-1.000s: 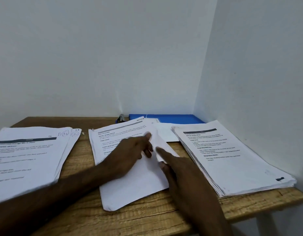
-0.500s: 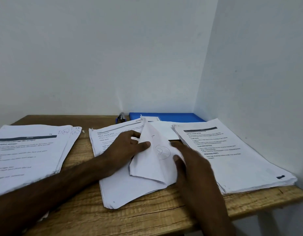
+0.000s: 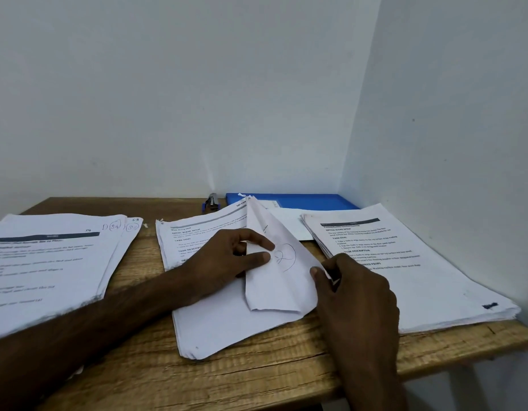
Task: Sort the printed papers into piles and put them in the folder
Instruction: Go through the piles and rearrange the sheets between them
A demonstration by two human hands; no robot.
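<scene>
Change over the last second: the top sheet (image 3: 282, 280) of the middle pile (image 3: 227, 327) no longer lies flat. Its right edge is now lifted and folded across the pile, back face up, showing a circled pen mark. Judgement: the sheet is being checked for its number before allocation, so sorting is unfinished and filing not begun.

Left hand (image 3: 224, 259) rests on the middle pile, thumb and forefinger nearly straight, closed on the sheet's fold. Right hand (image 3: 357, 295) is at the pile's right edge, thumb on the sheet's raised corner, fingers curled beneath, pinching it. The hands are near each other, not touching.

Blue folder (image 3: 310, 200) lies just behind the middle pile, partly overlapped by paper. Left pile (image 3: 49, 262) and right pile (image 3: 420, 286) flank it
</scene>
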